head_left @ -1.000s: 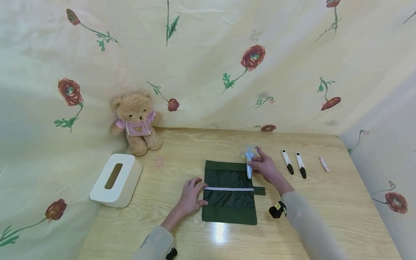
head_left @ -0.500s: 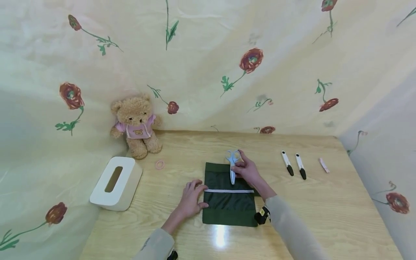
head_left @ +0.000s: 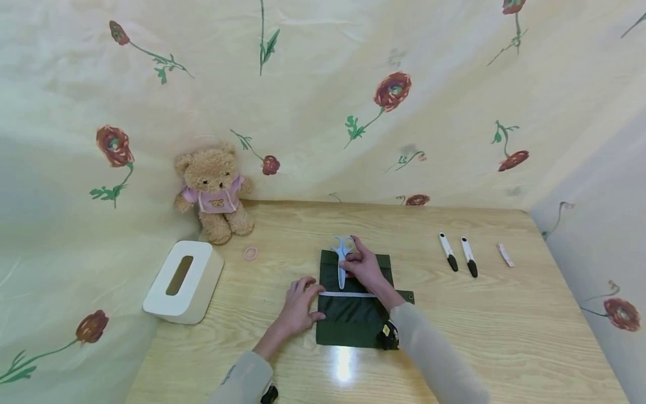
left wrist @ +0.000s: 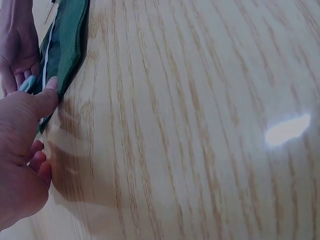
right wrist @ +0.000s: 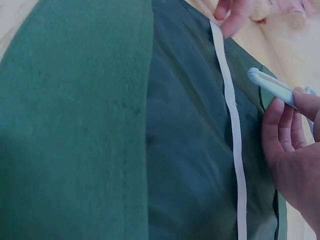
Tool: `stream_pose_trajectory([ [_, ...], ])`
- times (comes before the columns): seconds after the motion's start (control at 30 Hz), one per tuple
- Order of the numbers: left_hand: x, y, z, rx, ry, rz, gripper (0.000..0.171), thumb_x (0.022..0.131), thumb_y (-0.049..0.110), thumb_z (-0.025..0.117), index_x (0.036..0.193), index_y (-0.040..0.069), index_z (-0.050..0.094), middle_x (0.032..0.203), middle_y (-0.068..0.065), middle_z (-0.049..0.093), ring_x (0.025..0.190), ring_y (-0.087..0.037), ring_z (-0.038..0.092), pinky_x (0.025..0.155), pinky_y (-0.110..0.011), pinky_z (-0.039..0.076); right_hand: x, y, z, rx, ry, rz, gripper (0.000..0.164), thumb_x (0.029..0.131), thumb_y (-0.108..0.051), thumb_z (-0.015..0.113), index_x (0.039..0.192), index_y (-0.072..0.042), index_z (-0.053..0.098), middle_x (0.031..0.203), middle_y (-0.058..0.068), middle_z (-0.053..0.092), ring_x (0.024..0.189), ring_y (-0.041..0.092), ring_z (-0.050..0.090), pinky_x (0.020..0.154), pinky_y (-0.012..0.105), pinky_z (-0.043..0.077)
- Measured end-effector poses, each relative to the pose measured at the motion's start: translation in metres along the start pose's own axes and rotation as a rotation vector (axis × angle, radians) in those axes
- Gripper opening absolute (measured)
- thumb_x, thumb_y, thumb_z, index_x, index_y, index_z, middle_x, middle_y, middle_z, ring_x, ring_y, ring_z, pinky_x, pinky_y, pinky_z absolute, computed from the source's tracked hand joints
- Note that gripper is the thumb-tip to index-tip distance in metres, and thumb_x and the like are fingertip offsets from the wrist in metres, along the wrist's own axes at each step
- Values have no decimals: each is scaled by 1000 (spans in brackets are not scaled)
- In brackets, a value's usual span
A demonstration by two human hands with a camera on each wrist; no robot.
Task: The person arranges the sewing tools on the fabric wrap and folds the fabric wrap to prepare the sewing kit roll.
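One pair of scissors (head_left: 342, 254) has shifted further left.

flower-printed cloth (head_left: 313, 101) rises behind a pale wood table (head_left: 504, 336) reflecting light.

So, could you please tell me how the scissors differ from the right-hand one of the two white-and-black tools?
The scissors are pale blue; the tool is white with a black end. The scissors have two finger loops; the tool is a single slim bar. The right hand holds the scissors over the green cloth; the tool lies untouched on the table. Both are long and narrow.
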State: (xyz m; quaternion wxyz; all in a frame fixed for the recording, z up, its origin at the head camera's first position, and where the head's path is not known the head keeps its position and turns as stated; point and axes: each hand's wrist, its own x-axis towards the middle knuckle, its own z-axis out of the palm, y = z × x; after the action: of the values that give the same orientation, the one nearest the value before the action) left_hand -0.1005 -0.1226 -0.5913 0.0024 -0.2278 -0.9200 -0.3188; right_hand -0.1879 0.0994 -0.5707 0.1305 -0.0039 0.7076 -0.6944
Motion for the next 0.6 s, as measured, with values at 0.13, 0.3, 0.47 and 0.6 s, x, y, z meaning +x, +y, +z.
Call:
stream_pose_trajectory([
  [0.13, 1, -1, 0, 6, 9, 14, 56, 74, 22, 89, 122, 13, 61, 136, -18, 46, 116, -36, 41, 93, -54, 37, 2, -1, 11, -43, 22, -15, 83, 90, 6, 69, 159, -9, 25, 95, 16, 65, 74, 14, 63, 60, 32, 55],
  [0.3, 1, -2, -1, 20, 8, 19, 55, 75, 23, 88, 121, 14, 60, 136, -17, 45, 116, -35, 41, 92, -54, 37, 4, 0, 23, -59, 46, -32, 82, 89, 7, 70, 158, -8, 27, 92, 15, 65, 72, 14, 63, 59, 31, 55],
  [0.47, -1, -1, -1, 1, -5, 12, 55, 75, 24, 88, 122, 14, 61, 136, -18, 45, 116, -36, 41, 92, -55, 37, 4, 2, 29, -125, 30, -41, 85, 89, 7, 70, 159, -12, 26, 90, 13, 64, 73, 18, 64, 59, 35, 56],
  [0.6, 0, 0, -2, 0, -12, 10, 55, 75, 23, 88, 122, 14, 60, 135, -18, 45, 115, -36, 41, 91, -55, 38, 4, 2, 30, -157, 14, -51, 87, 88, 9, 70, 159, -12, 24, 90, 14, 63, 73, 22, 65, 58, 37, 56],
])
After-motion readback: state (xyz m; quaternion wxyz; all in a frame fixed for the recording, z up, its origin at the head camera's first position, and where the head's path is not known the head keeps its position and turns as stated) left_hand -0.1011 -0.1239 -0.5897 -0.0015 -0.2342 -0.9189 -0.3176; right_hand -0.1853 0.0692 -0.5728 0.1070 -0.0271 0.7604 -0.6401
